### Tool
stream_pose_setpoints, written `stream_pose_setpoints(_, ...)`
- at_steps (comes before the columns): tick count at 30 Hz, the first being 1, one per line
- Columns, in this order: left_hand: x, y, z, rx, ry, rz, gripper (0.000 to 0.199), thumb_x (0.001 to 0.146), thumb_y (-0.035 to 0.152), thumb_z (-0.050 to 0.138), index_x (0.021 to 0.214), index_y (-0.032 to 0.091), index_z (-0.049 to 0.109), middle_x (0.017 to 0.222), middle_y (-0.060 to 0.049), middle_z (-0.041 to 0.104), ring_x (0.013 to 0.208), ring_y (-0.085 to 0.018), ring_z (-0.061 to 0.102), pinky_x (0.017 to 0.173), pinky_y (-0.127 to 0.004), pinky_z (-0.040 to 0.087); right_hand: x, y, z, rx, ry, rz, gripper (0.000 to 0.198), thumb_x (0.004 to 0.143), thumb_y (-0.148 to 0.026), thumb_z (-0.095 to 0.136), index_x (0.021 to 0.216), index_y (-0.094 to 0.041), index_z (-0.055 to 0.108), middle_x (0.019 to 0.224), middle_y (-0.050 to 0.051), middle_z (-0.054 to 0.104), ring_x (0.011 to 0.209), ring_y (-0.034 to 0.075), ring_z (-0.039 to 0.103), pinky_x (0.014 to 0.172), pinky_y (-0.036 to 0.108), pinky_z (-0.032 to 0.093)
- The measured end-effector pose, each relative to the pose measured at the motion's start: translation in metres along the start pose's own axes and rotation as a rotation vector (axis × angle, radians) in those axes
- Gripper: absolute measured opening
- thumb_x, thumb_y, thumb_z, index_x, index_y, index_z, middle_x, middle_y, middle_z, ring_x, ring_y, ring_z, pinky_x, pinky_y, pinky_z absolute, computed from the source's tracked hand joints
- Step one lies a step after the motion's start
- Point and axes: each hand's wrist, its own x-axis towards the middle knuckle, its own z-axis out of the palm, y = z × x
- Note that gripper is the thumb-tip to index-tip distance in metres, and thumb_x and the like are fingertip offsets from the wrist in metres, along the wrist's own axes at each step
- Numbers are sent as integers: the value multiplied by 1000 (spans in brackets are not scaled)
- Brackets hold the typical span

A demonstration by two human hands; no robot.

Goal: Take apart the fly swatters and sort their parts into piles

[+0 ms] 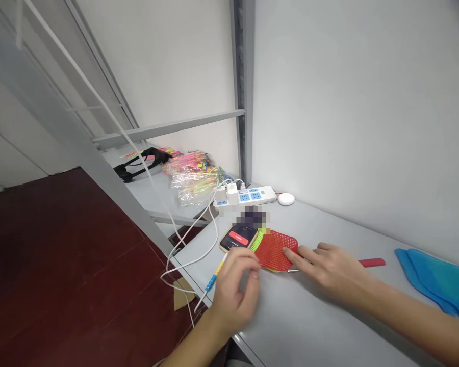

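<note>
A red perforated fly swatter head (277,251) lies flat on the grey tabletop, with a yellow-green mesh piece (257,241) partly under it. A thin metal rod (292,270) and a red handle (372,262) show on either side of my right hand (325,265). That hand lies over the rod, fingers stretched out, with the index fingertip on the red mesh. My left hand (235,290) is closed at the mesh's left edge, its thumb and curled fingertips close together. Whatever they pinch, if anything, is too small to make out.
A lit phone (237,238) with a white charging cable (217,267) lies beyond my left hand. Behind it are a power strip (265,195) and a white oval object (286,199). Blue mesh pieces (439,278) lie right. Bagged colourful items (193,176) rest on the lower left surface.
</note>
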Motion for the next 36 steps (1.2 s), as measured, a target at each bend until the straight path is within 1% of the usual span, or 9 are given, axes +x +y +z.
stream_pose_setpoints(3, 5, 3, 5, 49, -198, -10, 19, 86, 8, 45, 98, 19, 53, 98, -9, 57, 89, -19, 53, 80, -36, 46, 5, -2, 11, 11, -62, 5, 48, 78, -4, 46, 126, -7, 52, 78, 4, 63, 44, 10, 44, 54, 31, 27)
stream_pose_setpoints(7, 10, 5, 11, 77, -333, 14, 21, 86, 6, 43, 101, 17, 53, 102, -10, 58, 96, -21, 53, 86, -37, 46, 7, -3, 12, 92, -145, 65, 40, 88, -17, 46, 128, -12, 52, 82, 4, 65, 46, 11, 48, 52, 32, 25)
stream_pose_setpoints(9, 11, 5, 12, 97, -375, -14, 23, 87, 6, 43, 104, 17, 54, 106, -10, 58, 100, -21, 52, 89, -37, 46, 7, -3, 12, 120, -175, 63, 38, 88, -17, 47, 125, -14, 54, 87, 5, 66, 48, 11, 49, 51, 32, 24)
stream_pose_setpoints(13, 12, 5, 12, 156, -449, -50, 23, 90, 8, 42, 107, 17, 55, 115, -10, 57, 108, -21, 50, 97, -37, 43, 8, -3, 10, 141, -217, 30, 40, 79, -5, 49, 116, -14, 59, 99, 8, 66, 53, 12, 51, 50, 33, 21)
stream_pose_setpoints(19, 15, 5, 17, 273, -531, -100, 23, 93, 13, 41, 110, 18, 56, 123, -8, 55, 116, -21, 48, 103, -38, 41, 15, -8, 5, 170, -199, 129, 34, 89, -23, 49, 123, -18, 54, 90, 4, 64, 48, 12, 44, 50, 32, 19)
stream_pose_setpoints(23, 14, 3, 20, 357, -547, -109, 22, 94, 16, 42, 111, 19, 57, 122, -8, 56, 116, -22, 48, 103, -39, 42, 11, -7, -3, 155, -239, 163, 30, 92, -26, 47, 120, -19, 55, 85, 3, 62, 46, 12, 43, 50, 32, 20)
stream_pose_setpoints(28, 11, 2, 22, 436, -511, -32, 25, 92, 16, 46, 114, 19, 57, 129, -9, 53, 121, -24, 46, 105, -42, 41, -21, 5, -30, 153, -212, 200, 27, 94, -21, 42, 118, -19, 54, 84, 2, 63, 50, 14, 47, 54, 32, 27)
stream_pose_setpoints(33, 17, 8, 31, 533, -529, 54, 27, 92, 20, 48, 118, 19, 57, 135, -11, 49, 126, -28, 41, 105, -47, 40, -73, 13, -75, 163, -125, 281, 26, 95, -19, 41, 119, -18, 53, 71, 0, 60, 54, 15, 50, 57, 32, 34)
stream_pose_setpoints(36, 29, 10, 42, 650, -563, 62, 33, 90, 25, 54, 124, 23, 55, 141, -11, 44, 128, -32, 38, 105, -52, 37, -101, 8, -103, 166, -38, 361, 27, 94, -19, 42, 118, -19, 54, 71, 1, 61, 56, 16, 53, 55, 32, 35)
